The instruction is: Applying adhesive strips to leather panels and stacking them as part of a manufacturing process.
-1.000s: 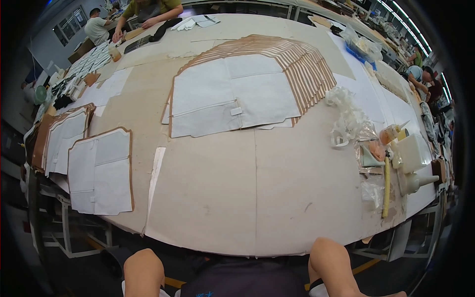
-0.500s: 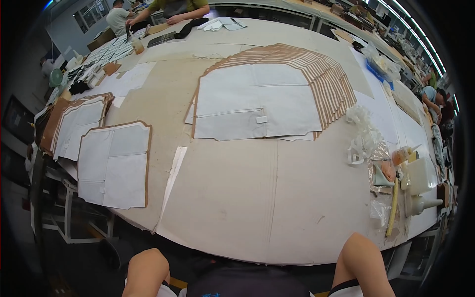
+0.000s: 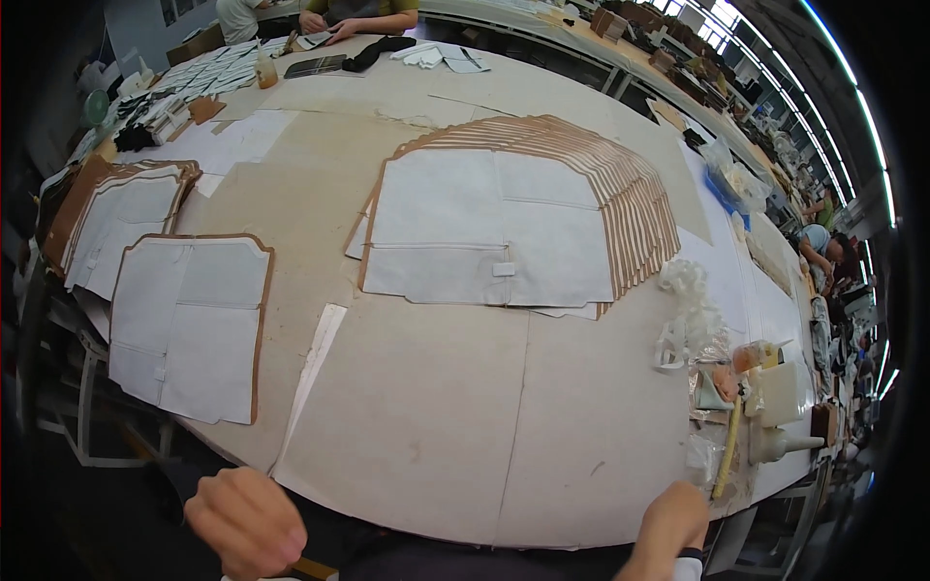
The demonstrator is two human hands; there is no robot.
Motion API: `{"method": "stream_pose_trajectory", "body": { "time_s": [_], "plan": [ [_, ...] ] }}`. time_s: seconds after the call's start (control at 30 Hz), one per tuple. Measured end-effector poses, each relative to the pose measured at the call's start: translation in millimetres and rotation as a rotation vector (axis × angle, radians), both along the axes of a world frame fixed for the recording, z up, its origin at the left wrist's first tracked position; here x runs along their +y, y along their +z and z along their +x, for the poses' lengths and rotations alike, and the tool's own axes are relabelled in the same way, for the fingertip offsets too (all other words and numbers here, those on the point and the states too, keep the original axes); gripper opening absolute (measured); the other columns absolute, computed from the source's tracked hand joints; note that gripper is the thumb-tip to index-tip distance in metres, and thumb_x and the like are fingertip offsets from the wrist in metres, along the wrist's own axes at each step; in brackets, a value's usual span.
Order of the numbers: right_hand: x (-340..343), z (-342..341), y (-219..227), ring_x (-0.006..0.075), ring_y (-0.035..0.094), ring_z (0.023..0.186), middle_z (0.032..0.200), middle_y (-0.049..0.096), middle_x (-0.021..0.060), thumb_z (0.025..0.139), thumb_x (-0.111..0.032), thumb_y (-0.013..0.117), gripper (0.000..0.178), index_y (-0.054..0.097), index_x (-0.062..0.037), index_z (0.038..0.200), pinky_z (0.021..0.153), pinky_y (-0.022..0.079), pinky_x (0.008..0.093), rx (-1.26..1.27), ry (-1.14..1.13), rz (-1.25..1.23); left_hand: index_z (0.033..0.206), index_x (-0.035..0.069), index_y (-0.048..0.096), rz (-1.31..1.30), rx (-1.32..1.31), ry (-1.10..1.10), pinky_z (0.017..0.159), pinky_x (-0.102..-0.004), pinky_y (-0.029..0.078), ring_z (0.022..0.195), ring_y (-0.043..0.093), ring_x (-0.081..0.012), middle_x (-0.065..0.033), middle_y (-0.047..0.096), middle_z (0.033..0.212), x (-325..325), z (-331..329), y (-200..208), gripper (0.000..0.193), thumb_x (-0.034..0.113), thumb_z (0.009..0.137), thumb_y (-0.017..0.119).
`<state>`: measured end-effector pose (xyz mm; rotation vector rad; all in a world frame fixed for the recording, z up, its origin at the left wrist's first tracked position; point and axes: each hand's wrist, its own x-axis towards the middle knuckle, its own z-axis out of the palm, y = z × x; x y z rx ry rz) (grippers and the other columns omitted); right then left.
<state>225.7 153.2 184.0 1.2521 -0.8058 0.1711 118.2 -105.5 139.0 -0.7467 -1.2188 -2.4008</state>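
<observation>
My left hand is at the table's near left edge, its fingers curled into a fist with nothing showing in it. My right hand bends over the near right edge; its fingers are turned down and hidden. Both are apart from the work pieces. A fanned stack of white panels with brown edges lies mid-table, its layers stepping back to the right. The top panel carries a small white tab. Closest to my left hand is a single white panel with a brown border, overhanging the left edge.
More brown-edged panels are piled at the far left. A white strip lies on the table. At right are crumpled white strips, a yellow tape, a nozzle bottle and a translucent container. A co-worker's hands handle a piece opposite.
My hands have come into view at the near edge, where bent arms showed before. The whole view has shifted slightly. The co-worker's hands have come closer together. The panels lie as before.
</observation>
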Motion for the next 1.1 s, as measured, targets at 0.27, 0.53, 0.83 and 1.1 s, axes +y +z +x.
{"method": "stream_pose_trajectory", "body": {
  "time_s": [0.27, 0.53, 0.83, 1.1],
  "plan": [
    [75, -213, -169, 0.0345, 0.052, 0.127, 0.13, 0.057, 0.0214, 0.083, -0.007, 0.06, 0.046, 0.055, 0.0026, 0.128, 0.108, 0.04, 0.0517, -1.201, -1.039, 0.507, 0.086, -0.003, 0.069, -0.926, -0.359, -0.15, 0.072, -0.0299, 0.052, 0.078, 0.066, -0.0177, -0.0098, 0.071, 0.085, 3, -87, -84, 0.016, -0.007, 0.083, 0.054],
    [112, -260, -208, 0.0314, 0.061, 0.107, 0.117, 0.06, 0.0209, 0.078, -0.003, 0.065, 0.022, 0.061, 0.0, 0.1, 0.092, 0.048, 0.0417, -1.528, -0.86, 0.272, 0.094, -0.001, 0.069, -1.105, -0.167, -0.305, 0.075, -0.0316, 0.053, 0.087, 0.069, -0.0222, -0.0111, 0.072, 0.093, 68, -122, -125, 0.014, -0.003, 0.086, 0.058],
    [122, -255, -200, 0.0304, 0.063, 0.105, 0.111, 0.064, 0.0188, 0.077, -0.009, 0.065, 0.026, 0.06, 0.0033, 0.1, 0.084, 0.05, 0.0381, -1.029, -0.953, 0.376, 0.099, 0.0, 0.068, -1.136, 0.358, -0.274, 0.089, -0.0388, 0.054, 0.103, 0.066, -0.031, -0.0133, 0.07, 0.108, 134, -145, -144, 0.029, -0.01, 0.074, 0.057],
    [150, -306, -167, 0.0332, 0.063, 0.07, 0.082, 0.062, 0.0122, 0.08, 0.001, 0.056, 0.015, 0.058, -0.005, 0.094, 0.062, 0.049, 0.0434, -1.315, -0.771, -0.237, 0.126, 0.003, 0.061, -1.283, 0.567, 0.109, 0.111, -0.0471, 0.036, 0.135, 0.044, -0.0367, -0.0175, 0.056, 0.137, 186, -174, -153, 0.034, 0.014, 0.094, 0.061]
  ]
}}
